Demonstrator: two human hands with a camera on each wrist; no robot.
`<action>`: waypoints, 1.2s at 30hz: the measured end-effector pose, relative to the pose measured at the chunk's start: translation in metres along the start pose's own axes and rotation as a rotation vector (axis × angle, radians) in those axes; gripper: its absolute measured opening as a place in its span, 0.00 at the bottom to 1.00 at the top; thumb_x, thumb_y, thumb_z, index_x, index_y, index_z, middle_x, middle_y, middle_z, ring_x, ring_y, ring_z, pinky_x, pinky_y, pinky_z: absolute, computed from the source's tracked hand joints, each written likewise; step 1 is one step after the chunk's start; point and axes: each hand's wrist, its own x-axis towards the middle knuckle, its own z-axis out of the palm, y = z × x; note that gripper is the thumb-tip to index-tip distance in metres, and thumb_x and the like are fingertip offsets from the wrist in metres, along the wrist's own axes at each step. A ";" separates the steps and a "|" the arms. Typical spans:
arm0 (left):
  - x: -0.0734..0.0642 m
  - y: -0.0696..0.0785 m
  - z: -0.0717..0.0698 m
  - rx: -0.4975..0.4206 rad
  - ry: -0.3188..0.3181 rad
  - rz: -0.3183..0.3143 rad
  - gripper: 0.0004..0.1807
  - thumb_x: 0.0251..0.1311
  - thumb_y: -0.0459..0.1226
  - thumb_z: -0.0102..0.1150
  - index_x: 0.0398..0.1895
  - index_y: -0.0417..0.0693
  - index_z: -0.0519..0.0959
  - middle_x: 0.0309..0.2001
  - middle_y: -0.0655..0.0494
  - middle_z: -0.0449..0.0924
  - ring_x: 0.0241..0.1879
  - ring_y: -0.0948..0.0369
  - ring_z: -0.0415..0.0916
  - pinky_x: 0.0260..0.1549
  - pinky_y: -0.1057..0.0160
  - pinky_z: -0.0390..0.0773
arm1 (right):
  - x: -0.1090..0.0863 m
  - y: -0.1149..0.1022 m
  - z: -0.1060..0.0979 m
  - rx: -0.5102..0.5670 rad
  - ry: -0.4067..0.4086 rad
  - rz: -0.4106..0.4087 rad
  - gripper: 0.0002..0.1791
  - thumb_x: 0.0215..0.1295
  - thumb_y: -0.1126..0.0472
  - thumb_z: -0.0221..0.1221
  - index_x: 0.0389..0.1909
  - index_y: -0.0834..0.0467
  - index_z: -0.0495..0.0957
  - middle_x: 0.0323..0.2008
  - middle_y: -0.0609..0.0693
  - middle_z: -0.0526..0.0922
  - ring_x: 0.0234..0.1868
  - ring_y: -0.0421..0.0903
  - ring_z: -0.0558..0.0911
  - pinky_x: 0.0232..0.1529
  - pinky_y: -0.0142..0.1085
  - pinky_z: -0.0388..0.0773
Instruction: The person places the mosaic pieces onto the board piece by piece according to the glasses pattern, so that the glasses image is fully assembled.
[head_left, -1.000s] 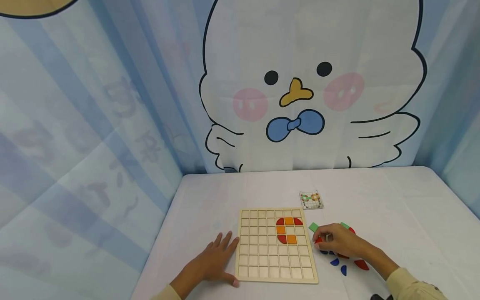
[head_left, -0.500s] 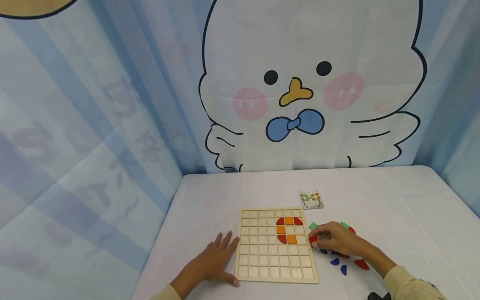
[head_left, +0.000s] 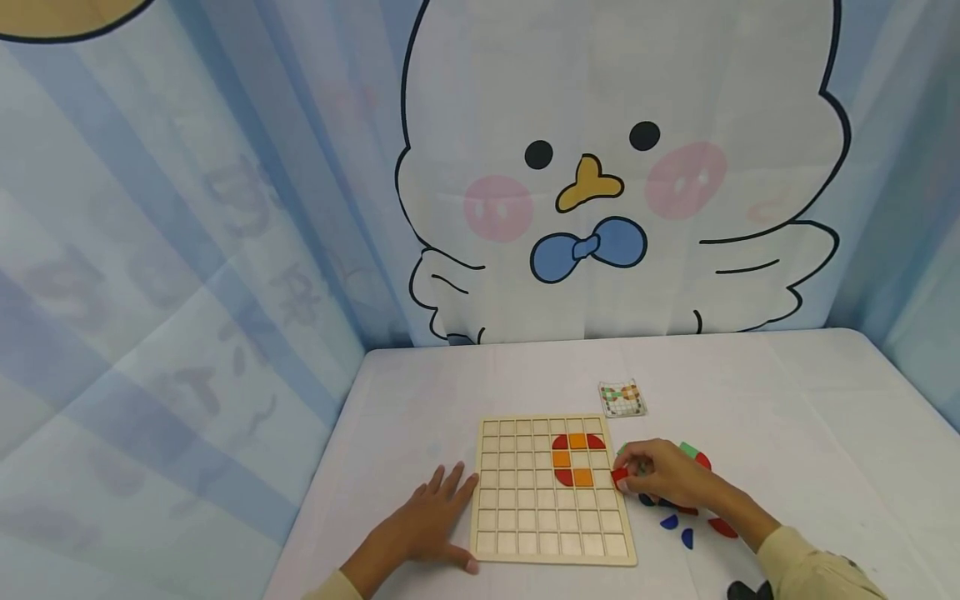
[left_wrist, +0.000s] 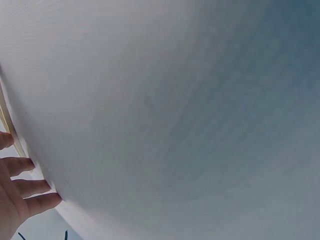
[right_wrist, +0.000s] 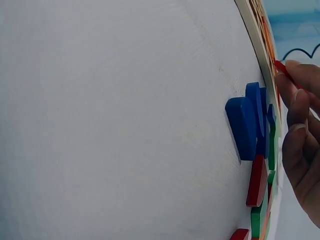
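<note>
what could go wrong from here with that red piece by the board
The red piece, pinched in the right grip, might slip out. That grip is also close to loose blue pieces and may nudge them. The left grip sits at the left edge of the board; a push there might shift it.

To the left of the wooden grid board (head_left: 528, 563) I see the person's beige left sleeve (head_left: 334, 587). To the board's right, the right sleeve (head_left: 813, 568) is also beige, creased, with one small dark spot (head_left: 852, 564). Beside it is a black rounded piece (head_left: 744, 591); I cannot tell if it is worn.
</note>
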 end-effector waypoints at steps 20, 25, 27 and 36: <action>0.003 -0.002 0.004 -0.008 -0.006 -0.007 0.68 0.38 0.74 0.66 0.81 0.53 0.52 0.81 0.43 0.46 0.78 0.37 0.47 0.68 0.35 0.63 | 0.012 -0.012 0.008 -0.047 0.025 0.017 0.10 0.63 0.58 0.67 0.44 0.56 0.84 0.28 0.44 0.78 0.21 0.40 0.76 0.23 0.29 0.73; 0.003 -0.001 0.004 -0.006 -0.008 -0.012 0.68 0.38 0.74 0.66 0.81 0.54 0.52 0.81 0.43 0.46 0.78 0.37 0.47 0.68 0.35 0.63 | 0.014 -0.015 0.010 -0.109 0.027 -0.012 0.08 0.63 0.56 0.68 0.42 0.53 0.85 0.29 0.42 0.77 0.25 0.37 0.74 0.26 0.28 0.71; 0.003 -0.001 0.004 -0.006 -0.009 -0.014 0.68 0.38 0.74 0.66 0.81 0.54 0.52 0.81 0.43 0.46 0.78 0.37 0.47 0.68 0.35 0.63 | 0.015 -0.015 0.010 -0.138 0.033 -0.029 0.08 0.63 0.56 0.68 0.41 0.52 0.85 0.28 0.41 0.77 0.27 0.36 0.73 0.27 0.28 0.70; 0.003 -0.002 0.004 -0.010 -0.002 -0.006 0.67 0.39 0.73 0.67 0.81 0.53 0.52 0.81 0.42 0.46 0.78 0.37 0.47 0.68 0.35 0.63 | 0.017 -0.012 0.012 -0.193 0.053 -0.060 0.07 0.63 0.55 0.68 0.40 0.50 0.85 0.26 0.38 0.76 0.27 0.34 0.71 0.29 0.28 0.68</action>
